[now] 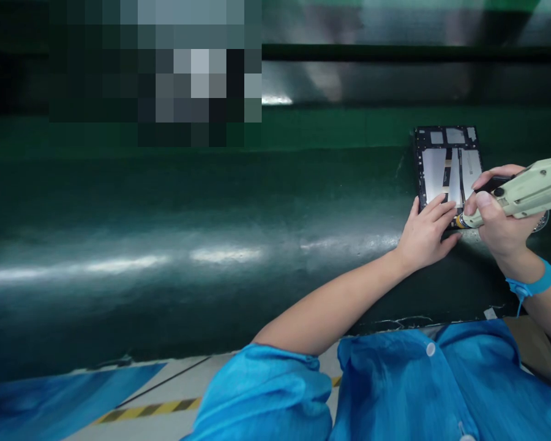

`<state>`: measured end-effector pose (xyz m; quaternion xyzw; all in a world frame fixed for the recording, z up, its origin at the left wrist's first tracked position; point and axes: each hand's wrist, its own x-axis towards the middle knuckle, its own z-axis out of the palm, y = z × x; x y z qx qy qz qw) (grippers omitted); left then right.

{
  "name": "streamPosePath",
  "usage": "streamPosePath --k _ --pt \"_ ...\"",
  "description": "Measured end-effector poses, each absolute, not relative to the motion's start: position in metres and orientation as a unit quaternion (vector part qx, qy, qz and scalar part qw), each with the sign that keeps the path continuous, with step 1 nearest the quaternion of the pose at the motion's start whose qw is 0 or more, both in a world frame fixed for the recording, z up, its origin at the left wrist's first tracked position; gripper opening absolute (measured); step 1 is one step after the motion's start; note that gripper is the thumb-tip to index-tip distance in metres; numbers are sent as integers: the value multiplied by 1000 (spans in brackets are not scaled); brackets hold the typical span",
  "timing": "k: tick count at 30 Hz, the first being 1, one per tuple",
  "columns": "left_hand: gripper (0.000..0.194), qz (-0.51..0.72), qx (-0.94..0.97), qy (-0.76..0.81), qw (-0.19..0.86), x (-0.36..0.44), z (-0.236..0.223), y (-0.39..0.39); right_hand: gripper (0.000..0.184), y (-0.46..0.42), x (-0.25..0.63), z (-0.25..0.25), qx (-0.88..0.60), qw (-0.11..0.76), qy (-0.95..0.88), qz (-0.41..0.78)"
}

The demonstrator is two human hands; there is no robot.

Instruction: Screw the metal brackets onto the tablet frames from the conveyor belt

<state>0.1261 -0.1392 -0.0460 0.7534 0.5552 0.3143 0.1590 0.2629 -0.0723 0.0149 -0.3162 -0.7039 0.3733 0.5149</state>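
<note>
The person is working at the far right of a wide, dark green table (211, 202), whose glossy surface is catching long streaks of light. An opened tablet frame (441, 168) is lying flat on the table there, its back removed so that pale metal panels and dark edging are showing inside.

The left hand (426, 233) is resting palm-down at the near left corner of the tablet frame. Its fingers (438, 211) are lying side by side, only slightly spread, with the tips pressing on the frame's lower edge and the heel of the hand sitting on the table just beside it. The bare forearm is stretching back toward the body from a blue smock sleeve (266, 392).

The right hand (498, 214) is gripping a cream-coloured electric screwdriver (528, 191). Its fingers are curling tightly around the tool's barrel, the forefinger lying along the top near a dark button, the thumb wrapping the near side. The tool is slanting down and to the left, and its brass-coloured tip (461, 222) is meeting the near edge of the tablet frame, just beside the left fingertips. Whether the bit is seated in a screw cannot be told. A blue wrist strap (532, 285) is circling the right wrist.

Beyond the table, a shiny metal rail is running across the view, and a pixelated block is covering part of the upper left. Below the table's near edge, a floor with a yellow-and-black striped line (147, 410) is showing.
</note>
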Motion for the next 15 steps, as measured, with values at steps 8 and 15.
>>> streamPosePath --k 8,15 --pt "43 314 753 555 162 125 -47 -139 25 -73 260 7 -284 554 -682 384" --pt "35 293 753 574 136 129 -54 -141 28 -79 258 5 -282 566 -649 423"
